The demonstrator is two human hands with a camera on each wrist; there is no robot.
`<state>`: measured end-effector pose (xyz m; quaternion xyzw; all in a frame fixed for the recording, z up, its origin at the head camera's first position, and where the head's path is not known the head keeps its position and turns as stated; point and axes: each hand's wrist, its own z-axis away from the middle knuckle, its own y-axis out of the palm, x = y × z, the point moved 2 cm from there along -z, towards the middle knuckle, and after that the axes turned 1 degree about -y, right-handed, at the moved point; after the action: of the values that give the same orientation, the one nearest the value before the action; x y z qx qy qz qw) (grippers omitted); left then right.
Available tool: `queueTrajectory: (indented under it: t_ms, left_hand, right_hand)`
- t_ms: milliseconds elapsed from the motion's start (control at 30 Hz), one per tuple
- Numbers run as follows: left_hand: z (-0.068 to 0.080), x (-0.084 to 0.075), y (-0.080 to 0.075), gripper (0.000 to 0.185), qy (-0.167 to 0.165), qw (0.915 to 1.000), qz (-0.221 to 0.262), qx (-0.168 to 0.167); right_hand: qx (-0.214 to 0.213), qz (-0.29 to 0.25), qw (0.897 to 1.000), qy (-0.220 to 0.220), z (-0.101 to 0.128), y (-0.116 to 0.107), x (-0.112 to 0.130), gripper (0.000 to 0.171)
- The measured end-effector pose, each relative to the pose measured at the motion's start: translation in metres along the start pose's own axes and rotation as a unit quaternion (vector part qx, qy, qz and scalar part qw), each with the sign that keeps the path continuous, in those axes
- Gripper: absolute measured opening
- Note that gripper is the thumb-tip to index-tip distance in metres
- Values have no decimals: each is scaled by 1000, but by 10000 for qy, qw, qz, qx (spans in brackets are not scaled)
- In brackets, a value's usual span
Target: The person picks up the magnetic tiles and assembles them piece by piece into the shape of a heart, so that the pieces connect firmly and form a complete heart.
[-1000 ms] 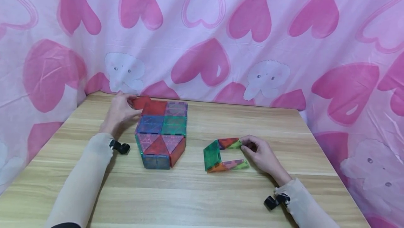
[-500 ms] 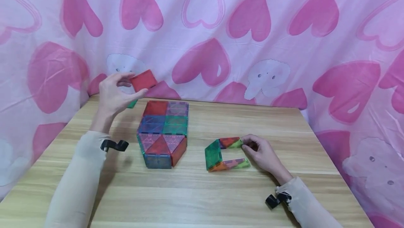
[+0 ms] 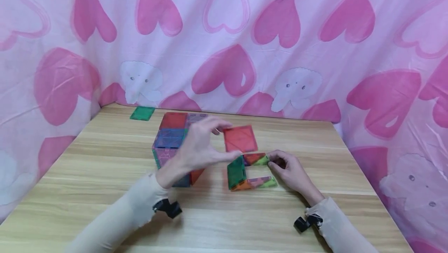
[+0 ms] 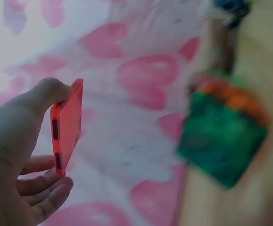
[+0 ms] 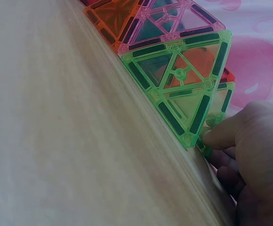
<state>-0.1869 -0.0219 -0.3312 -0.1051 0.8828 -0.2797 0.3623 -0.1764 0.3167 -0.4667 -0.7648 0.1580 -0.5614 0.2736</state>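
The left hand (image 3: 197,148) pinches a red tile (image 3: 240,138) (held in the air) above the open frame (image 3: 249,171); the right hand (image 3: 290,171) grips the frame's end.

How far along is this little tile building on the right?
Three walls stand: a green square and two multicoloured sides steadied by the right hand. In hand: the left hand pinches a red square tile just above the open structure. Left, probably: closing the open side and top.
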Motion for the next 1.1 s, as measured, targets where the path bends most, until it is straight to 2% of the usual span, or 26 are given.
queueTrajectory:
  t_ms: [133, 233, 333, 433, 567, 800, 1000, 1100]
  left_hand:
    - [10, -3, 41, 66, -149, 9994, -63, 320]
    - [20, -2, 64, 67, -265, 9981, -210, 515]
    - [28, -1, 81, 69, -442, 9959, -446, 649]
    - [34, 0, 90, 70, -628, 9933, -666, 707]
    - [38, 1, 94, 74, -793, 9901, -835, 808]
    - [35, 1, 89, 94, -942, 9813, -966, 1371]
    - [30, 4, 81, 94, -936, 9782, -1007, 1555]
    - [29, 3, 80, 96, -848, 9771, -1070, 1632]
  right_hand:
    - [-18, -58, 9999, -98, 0, 0, 1, 22]
    - [-14, -53, 9999, -162, 0, 1, 1, 23]
    - [-15, -41, 9999, -149, -1, 1, 0, 24]
    - [-15, -25, 9999, -155, -3, 1, 1, 25]
    - [-16, -44, 9998, -218, -4, 0, 2, 25]
    - [-1, -98, 9997, -205, -3, 0, 2, 24]
    - [86, -250, 9995, -152, 0, -1, 2, 22]
    - [159, -376, 9988, -269, 3, -2, 3, 25]
